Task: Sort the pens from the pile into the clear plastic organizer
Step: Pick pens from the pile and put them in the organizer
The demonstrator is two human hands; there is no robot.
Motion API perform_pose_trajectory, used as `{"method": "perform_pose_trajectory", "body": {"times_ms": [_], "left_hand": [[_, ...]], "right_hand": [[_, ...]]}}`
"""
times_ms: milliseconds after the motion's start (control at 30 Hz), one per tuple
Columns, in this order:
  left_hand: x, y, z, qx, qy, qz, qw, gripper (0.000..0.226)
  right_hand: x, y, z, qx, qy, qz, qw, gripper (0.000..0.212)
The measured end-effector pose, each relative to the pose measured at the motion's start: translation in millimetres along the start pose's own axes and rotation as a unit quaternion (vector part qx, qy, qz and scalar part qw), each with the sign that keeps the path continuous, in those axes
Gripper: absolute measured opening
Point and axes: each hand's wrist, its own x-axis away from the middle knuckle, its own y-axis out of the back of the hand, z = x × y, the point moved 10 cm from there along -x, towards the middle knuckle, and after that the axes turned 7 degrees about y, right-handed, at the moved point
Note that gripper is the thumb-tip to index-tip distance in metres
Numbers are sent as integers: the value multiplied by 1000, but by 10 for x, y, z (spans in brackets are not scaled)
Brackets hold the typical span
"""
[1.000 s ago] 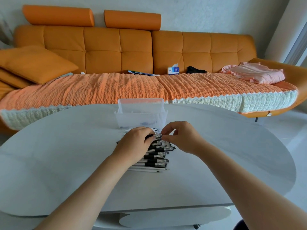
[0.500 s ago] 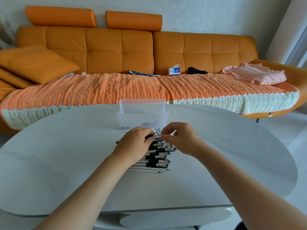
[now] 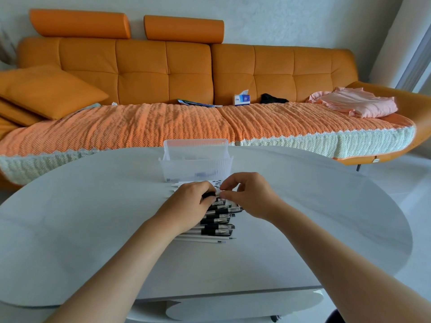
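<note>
1. The pens (image 3: 218, 221) are lying side by side in a pile on the bench (image 3: 93, 217), just in front of the organizer (image 3: 196, 166).
2. The left hand (image 3: 190, 205) is resting over the pile's left part, its fingers curling round a black pen (image 3: 210, 194) at the far end.
3. The right hand (image 3: 250, 197) is pinching that same pen's right end between thumb and forefinger (the tip is hidden).
4. The organizer is standing upright just beyond both hands.
</note>
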Motion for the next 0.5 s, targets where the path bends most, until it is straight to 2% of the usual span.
{"method": "perform_pose_trajectory", "body": {"times_ms": [133, 233, 500], "left_hand": [[7, -35, 14, -9, 6, 25, 1000, 12], [20, 0, 25, -46, 6, 9, 999, 13], [9, -20, 16, 10, 6, 31, 999, 11]], "right_hand": [[23, -60, 19, 3, 2, 22, 1000, 9], [35, -63, 53, 18, 10, 26, 999, 11], [29, -8, 64, 16, 19, 21, 999, 3]]}}
